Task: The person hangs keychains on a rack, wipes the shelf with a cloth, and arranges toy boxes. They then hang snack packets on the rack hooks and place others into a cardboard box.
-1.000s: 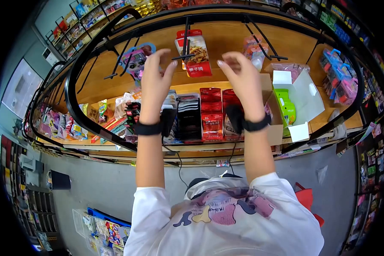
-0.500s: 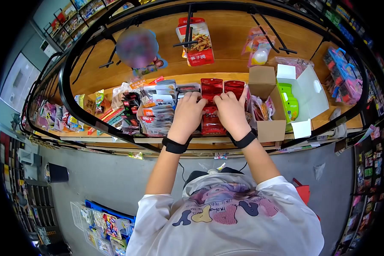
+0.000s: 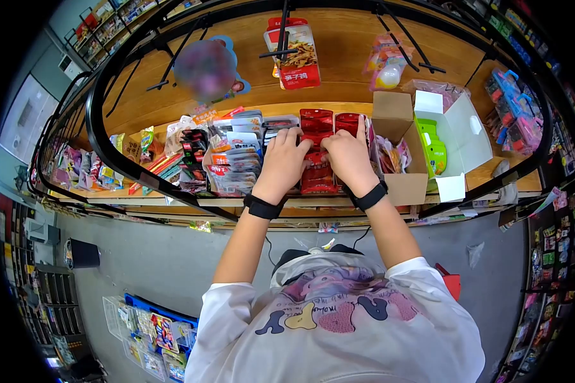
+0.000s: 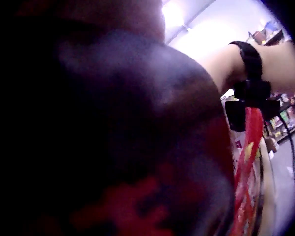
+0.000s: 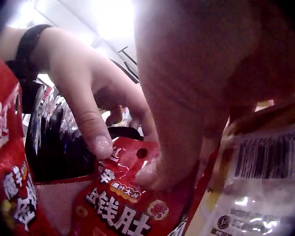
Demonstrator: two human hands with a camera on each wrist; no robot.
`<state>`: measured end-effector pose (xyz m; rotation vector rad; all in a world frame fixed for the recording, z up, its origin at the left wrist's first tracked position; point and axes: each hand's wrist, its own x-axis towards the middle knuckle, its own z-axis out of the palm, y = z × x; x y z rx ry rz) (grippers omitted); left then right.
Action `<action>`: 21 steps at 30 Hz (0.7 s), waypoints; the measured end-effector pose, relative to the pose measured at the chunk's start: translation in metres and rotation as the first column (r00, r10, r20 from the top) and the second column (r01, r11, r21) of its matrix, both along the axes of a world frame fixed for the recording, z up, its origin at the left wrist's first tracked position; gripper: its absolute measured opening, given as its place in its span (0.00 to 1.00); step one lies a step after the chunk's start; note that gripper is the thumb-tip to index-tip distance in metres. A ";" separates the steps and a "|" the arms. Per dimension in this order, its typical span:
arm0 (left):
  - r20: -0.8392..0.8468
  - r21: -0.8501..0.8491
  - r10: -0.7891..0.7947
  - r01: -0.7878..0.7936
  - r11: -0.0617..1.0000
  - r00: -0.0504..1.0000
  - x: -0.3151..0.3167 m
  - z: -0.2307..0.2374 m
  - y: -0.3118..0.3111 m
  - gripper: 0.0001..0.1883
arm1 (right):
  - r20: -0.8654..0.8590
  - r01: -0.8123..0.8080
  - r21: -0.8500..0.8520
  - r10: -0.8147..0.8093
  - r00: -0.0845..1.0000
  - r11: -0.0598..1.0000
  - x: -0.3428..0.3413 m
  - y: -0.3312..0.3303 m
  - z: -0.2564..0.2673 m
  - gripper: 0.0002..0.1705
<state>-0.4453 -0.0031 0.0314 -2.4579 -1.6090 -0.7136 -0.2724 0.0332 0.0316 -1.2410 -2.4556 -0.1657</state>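
Both hands are at the row of red pouches (image 3: 318, 184) in the middle of the shelf. The left hand (image 3: 281, 166) and the right hand (image 3: 351, 162) meet over one red pouch. In the right wrist view, that pouch (image 5: 120, 209) has a round hole near its top; the left hand (image 5: 88, 83) and right hand (image 5: 187, 83) pinch its top, thumbs on the printed front, other fingertips mostly hidden behind. The left wrist view is mostly filled by a dark, blurred surface, with a red packet (image 4: 250, 137) at its right side.
Silver packets (image 3: 236, 172) stand left of the hands. An open brown carton (image 3: 406, 188) and a white box (image 3: 469, 143) with green packs stand right. Black hooks (image 3: 278, 53) jut out above, one bearing a red and white pack (image 3: 298, 64). A black rail (image 3: 91, 115) curves around the shelf.
Both hands have come down from beside the hanging packs to the red pouches and closed on one. Since half a second ago they have barely moved; the head view has shifted slightly.
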 end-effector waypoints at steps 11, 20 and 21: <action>0.211 0.012 -0.021 0.019 1.000 0.977 -0.004 -0.004 0.007 0.16 | -0.298 -0.124 -0.087 0.093 0.950 0.988 0.004 0.005 0.007 0.05; 0.622 -0.219 0.035 0.130 0.967 0.782 -0.008 0.007 0.007 0.29 | -0.521 -0.148 -0.165 0.041 0.852 0.975 0.006 0.005 0.040 0.08; 0.611 -0.212 0.025 0.134 0.968 0.791 -0.009 0.008 0.007 0.31 | -0.517 -0.143 -0.150 0.046 0.855 0.978 0.005 0.008 0.040 0.08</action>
